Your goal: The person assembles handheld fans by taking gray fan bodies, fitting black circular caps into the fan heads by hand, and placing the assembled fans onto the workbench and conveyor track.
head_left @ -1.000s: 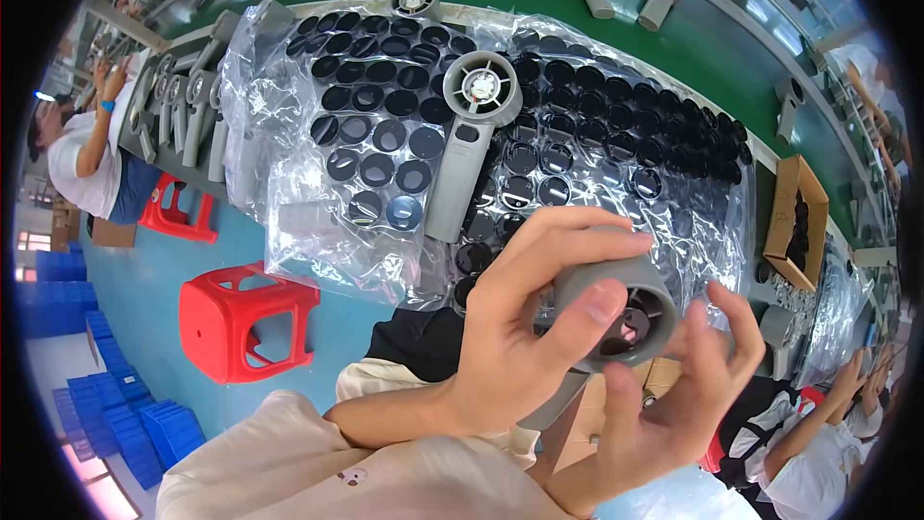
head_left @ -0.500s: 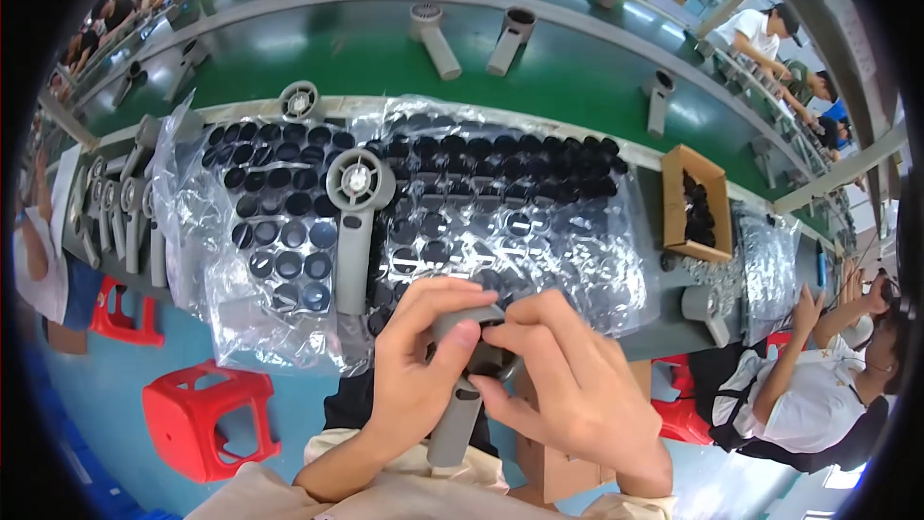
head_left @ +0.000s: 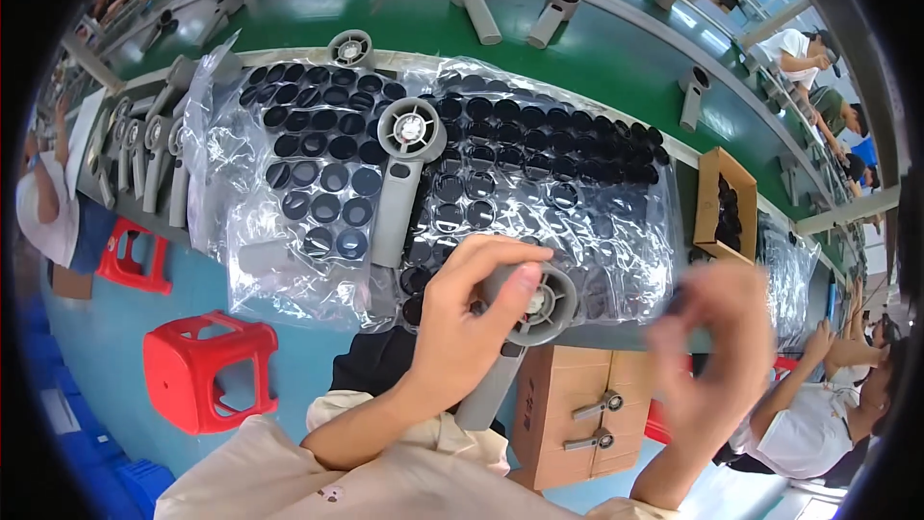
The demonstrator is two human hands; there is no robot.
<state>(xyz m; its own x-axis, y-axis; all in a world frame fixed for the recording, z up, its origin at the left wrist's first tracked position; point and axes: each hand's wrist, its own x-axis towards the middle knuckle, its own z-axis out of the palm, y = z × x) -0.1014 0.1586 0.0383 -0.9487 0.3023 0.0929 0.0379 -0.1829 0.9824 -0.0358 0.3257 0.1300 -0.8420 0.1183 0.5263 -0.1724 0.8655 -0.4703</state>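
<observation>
My left hand (head_left: pixel 467 327) grips a grey plastic blower housing (head_left: pixel 541 306) around its round head, whose open end with inner ribs faces right; its handle (head_left: pixel 489 387) hangs down toward my lap. My right hand (head_left: pixel 712 347) is blurred, apart from the housing to its right, with the fingers curled. A dark smudge shows at its fingertips, and I cannot tell whether it holds anything. Beyond my hands lie trays of black round caps (head_left: pixel 322 169) wrapped in clear plastic bags.
A second grey housing (head_left: pixel 409 130) lies across the trays. More housings stand on the green conveyor (head_left: pixel 616 58) and in a row at the left (head_left: pixel 144 144). A cardboard box (head_left: pixel 568 404), a box of black parts (head_left: pixel 724 202), a red stool (head_left: pixel 207 366) and seated people surround me.
Both hands were together on the grey housing. My right hand has let go and swung off to the right, while my left hand keeps the housing; my view has shifted slightly.
</observation>
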